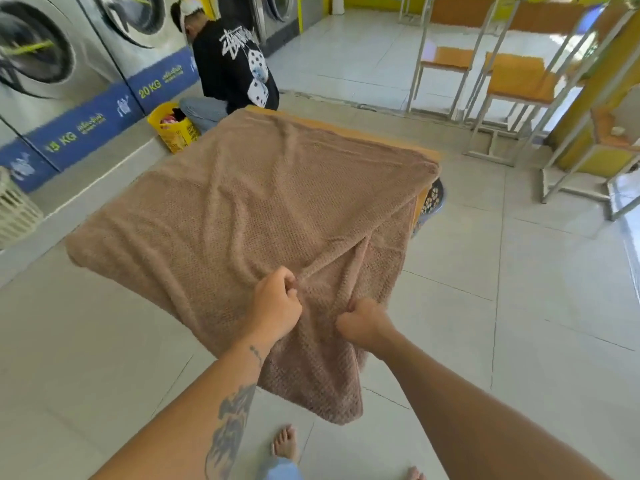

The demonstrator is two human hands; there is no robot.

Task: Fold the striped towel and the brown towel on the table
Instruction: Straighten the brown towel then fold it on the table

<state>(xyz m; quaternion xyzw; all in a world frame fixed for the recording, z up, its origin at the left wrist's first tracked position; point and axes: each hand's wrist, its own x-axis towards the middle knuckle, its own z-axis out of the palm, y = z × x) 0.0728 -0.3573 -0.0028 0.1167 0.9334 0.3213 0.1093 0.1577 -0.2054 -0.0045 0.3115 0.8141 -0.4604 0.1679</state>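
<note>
The brown towel (263,202) lies spread over the whole table, and its near corner hangs down past the front edge toward my feet. Only a thin orange strip of the table (429,154) shows along the far right edge. My left hand (275,304) pinches a raised fold of the towel near the front. My right hand (363,322) grips the towel's edge just to the right of it, fist closed round the cloth. No striped towel is visible.
A person in a black shirt (235,64) crouches beyond the table beside a yellow basket (173,128) and washing machines (41,64). A dark laundry basket (433,199) sits under the table's right side. Orange-topped stools (519,81) stand at the right. A white basket (15,209) is at the left.
</note>
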